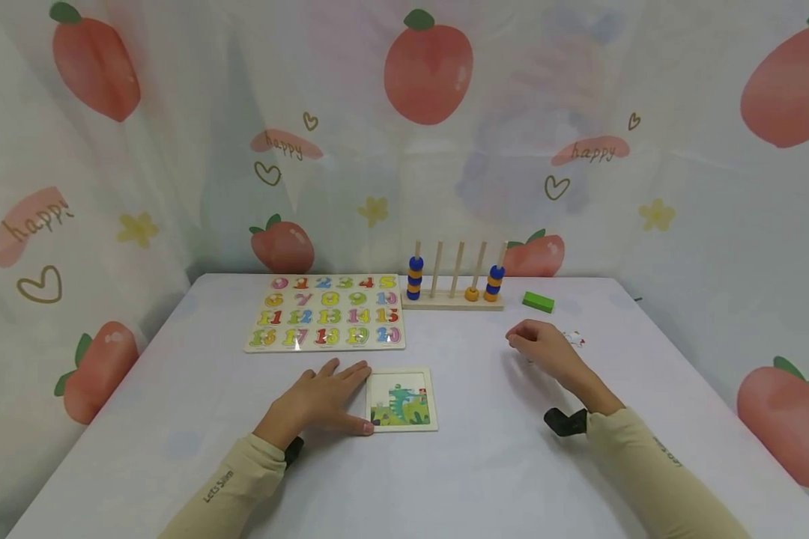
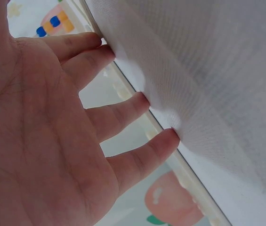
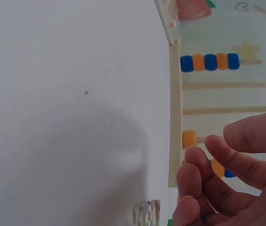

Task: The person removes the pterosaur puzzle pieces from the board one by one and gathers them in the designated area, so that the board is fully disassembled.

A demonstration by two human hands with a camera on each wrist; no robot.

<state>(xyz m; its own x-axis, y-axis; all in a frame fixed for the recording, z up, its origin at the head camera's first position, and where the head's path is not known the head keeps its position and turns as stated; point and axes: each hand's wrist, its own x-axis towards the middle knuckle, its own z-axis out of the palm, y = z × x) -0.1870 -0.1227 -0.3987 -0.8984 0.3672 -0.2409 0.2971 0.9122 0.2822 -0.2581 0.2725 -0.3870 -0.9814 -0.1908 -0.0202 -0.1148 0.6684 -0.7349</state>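
Note:
My left hand [image 1: 320, 400], fingers spread, rests at the left edge of a small picture puzzle [image 1: 400, 404] in a pale frame. A partly assembled picture of a green dinosaur fills its lower part, and the top left is bare white. In the left wrist view the fingers [image 2: 128, 157] are straight and apart. Over the right side of the table is my right hand [image 1: 546, 350], its fingers loosely bent. The right wrist view shows a gap between thumb and index finger, with nothing held. Beside it lies a small printed puzzle piece [image 1: 574, 339], partly covered by the hand.
A number puzzle board [image 1: 326, 307] lies at the back left. Right of it stands a wooden bead rack [image 1: 453, 301] with blue and orange beads on some upright rods. A green block [image 1: 538, 302] lies farther right. A printed curtain [image 1: 431, 172] hangs behind the table.

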